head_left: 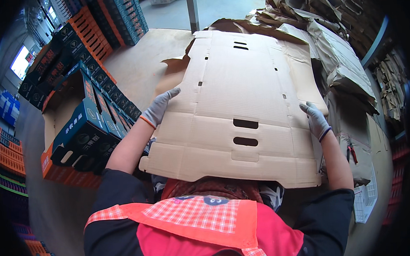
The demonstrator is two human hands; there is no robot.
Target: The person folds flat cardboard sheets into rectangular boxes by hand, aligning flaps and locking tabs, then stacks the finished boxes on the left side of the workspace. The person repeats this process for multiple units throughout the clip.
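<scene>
In front of the person's orange-checked apron [195, 215], a large flattened sheet of plain brown cardboard [240, 94] slopes away, its near edge just above the lap and its far part over more brown cardboard [307, 75]. Paired dark slots pierce it near both ends. The left hand [160, 107], in a pale grey glove with an orange cuff, touches the left edge about midway; the right hand [315, 119], in a matching glove with a dark blue cuff, touches the right edge a little nearer the body. Whether either is clamped on the sheet cannot be told, as the undersides are hidden. Left of the sheet stand dark teal and orange printed cartons [88, 131]. Beyond the right hand lie red-handled pliers [352, 153], near a white plastic basket [365, 194].
</scene>
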